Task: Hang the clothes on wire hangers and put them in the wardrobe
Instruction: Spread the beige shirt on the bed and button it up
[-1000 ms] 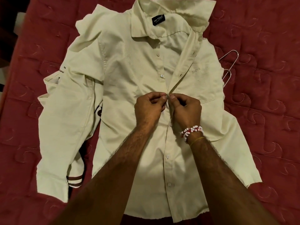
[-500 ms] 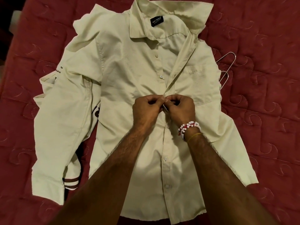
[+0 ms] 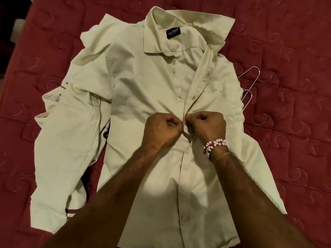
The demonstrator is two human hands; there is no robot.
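A cream long-sleeved shirt [image 3: 143, 83] lies face up on a red quilted bedspread [image 3: 290, 51], collar at the far end. Its lower front is buttoned and the upper front lies apart. My left hand [image 3: 162, 128] and my right hand [image 3: 208, 127] meet at the placket mid-chest, each pinching one edge of the shirt front. A red and white bead bracelet sits on my right wrist. Two wire hangers [image 3: 248, 88] poke out from under the shirt's right side.
Another cream garment with dark maroon trim [image 3: 105, 133] lies under the shirt's left sleeve. A dark gap runs along the bed's left edge [image 3: 7, 33]. Bare bedspread shows to the right and along the far side.
Both hands stay at the same button on the placket, fingers curled tighter into the cloth. The view has shifted slightly; the shirt has not moved.
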